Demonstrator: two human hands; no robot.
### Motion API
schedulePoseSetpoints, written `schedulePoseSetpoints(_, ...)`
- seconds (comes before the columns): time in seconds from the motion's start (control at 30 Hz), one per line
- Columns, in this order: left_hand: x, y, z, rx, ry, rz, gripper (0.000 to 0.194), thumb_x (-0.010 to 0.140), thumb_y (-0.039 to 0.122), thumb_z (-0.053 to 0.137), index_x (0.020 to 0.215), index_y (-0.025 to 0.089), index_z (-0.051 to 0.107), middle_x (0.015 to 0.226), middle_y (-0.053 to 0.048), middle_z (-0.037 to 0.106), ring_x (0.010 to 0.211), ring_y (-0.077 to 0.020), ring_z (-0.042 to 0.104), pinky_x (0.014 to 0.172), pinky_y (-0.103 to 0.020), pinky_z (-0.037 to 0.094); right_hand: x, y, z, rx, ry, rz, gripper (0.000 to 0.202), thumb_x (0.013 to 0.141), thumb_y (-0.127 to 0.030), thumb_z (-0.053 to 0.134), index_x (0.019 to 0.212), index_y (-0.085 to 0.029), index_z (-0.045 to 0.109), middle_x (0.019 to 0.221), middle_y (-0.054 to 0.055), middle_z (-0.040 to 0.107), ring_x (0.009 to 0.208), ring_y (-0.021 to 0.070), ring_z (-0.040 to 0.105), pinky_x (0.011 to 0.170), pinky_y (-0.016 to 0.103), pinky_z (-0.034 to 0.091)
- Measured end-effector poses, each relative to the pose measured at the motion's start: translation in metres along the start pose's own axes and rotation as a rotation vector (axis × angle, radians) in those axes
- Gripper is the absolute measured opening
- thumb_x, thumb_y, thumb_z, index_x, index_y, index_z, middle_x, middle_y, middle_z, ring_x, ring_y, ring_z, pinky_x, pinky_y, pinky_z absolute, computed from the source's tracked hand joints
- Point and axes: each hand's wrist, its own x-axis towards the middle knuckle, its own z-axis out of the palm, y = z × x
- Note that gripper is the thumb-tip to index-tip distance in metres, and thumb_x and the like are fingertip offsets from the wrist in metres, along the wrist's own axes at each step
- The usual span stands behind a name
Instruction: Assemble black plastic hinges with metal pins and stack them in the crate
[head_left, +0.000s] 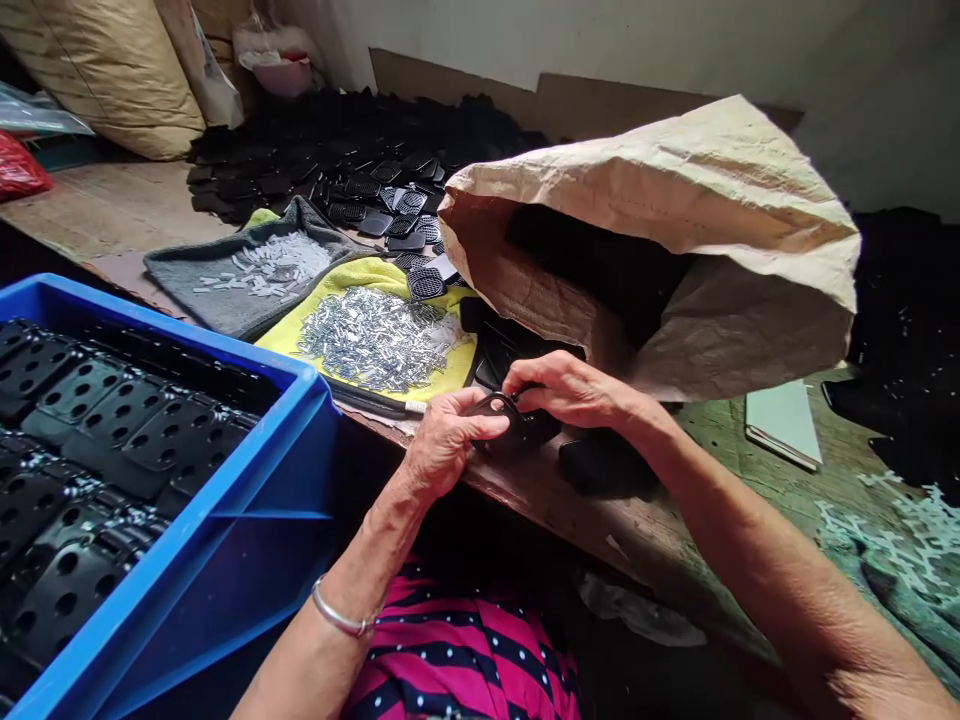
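Between my hands is a black plastic piece (501,418) with a round hole, held over the front edge of the table. My left hand (450,435) wraps its fingers around the left side, thumb across the front. At the upper right of the piece, my right hand (559,390) has its fingertips pinched together; whatever is between them is too small and dark to make out. A pile of short metal pins (382,335) lies on a yellow cloth (352,275), just beyond my left hand. More dark pieces (607,465) lie on the table beneath my right wrist.
A blue crate (300,400) at the left holds rows of black perforated parts (82,385). White plastic bits (281,258) lie on a grey cloth (176,265). A large paper sack (757,320) gapes toward me. Black parts (337,140) are heaped behind, and white sprues (915,530) lie right.
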Motion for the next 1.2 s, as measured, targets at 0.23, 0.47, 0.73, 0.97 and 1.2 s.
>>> schedulePoseSetpoints(0.23,-0.030,-0.008,-0.004,-0.030,0.014,-0.162,0.030,0.061,0.026,0.074,0.081,0.011,0.058,0.066,-0.003,0.064,0.051,-0.0189,0.061,0.044,-0.035,0.054,-0.004,-0.021,0.045,0.238,0.230,0.003,0.025,0.085,-0.030,0.049,0.072,-0.015,0.063,0.072,0.002,0.058,0.065,0.0113,0.050,0.059,0.023,0.038)
schedulePoseSetpoints(0.47,-0.067,-0.015,-0.020,-0.090,0.074,-0.144,0.023,0.060,0.019,0.073,0.074,0.012,0.056,0.063,-0.002,0.063,0.050,-0.0172,0.061,0.045,-0.032,0.054,-0.019,-0.032,0.058,0.503,0.192,-0.101,0.015,0.072,-0.028,0.070,0.066,-0.014,0.065,0.084,0.005,0.060,0.080,0.0171,0.056,0.069,0.028,0.045)
schedulePoseSetpoints(0.73,-0.075,-0.021,-0.030,-0.307,0.114,-0.118,0.057,0.064,0.011,0.070,0.115,0.022,0.049,0.091,-0.004,0.066,0.058,-0.0224,0.067,0.046,-0.035,0.055,-0.045,-0.056,0.045,0.303,0.371,-0.301,0.007,0.079,-0.025,0.066,0.077,-0.018,0.065,0.075,0.004,0.058,0.063,0.0134,0.058,0.051,0.023,0.046)
schedulePoseSetpoints(0.97,-0.079,-0.030,-0.028,-0.668,0.087,-0.217,0.016,0.077,0.025,0.064,0.087,0.012,0.062,0.079,-0.005,0.067,0.067,-0.0140,0.065,0.063,-0.025,0.055,-0.032,-0.051,0.087,-0.191,0.330,-0.756,0.014,0.081,-0.007,0.051,0.089,-0.012,0.062,0.088,0.012,0.066,0.077,0.0191,0.057,0.064,0.034,0.049)
schedulePoseSetpoints(1.2,-0.083,-0.031,-0.036,-0.615,0.036,-0.134,0.007,0.083,0.014,0.055,0.089,0.014,0.058,0.085,-0.003,0.065,0.072,-0.0110,0.064,0.065,-0.021,0.052,-0.025,-0.040,0.090,-0.215,0.164,-0.785,0.017,0.080,-0.009,0.050,0.094,-0.010,0.059,0.095,0.015,0.064,0.094,0.0223,0.057,0.076,0.038,0.048)
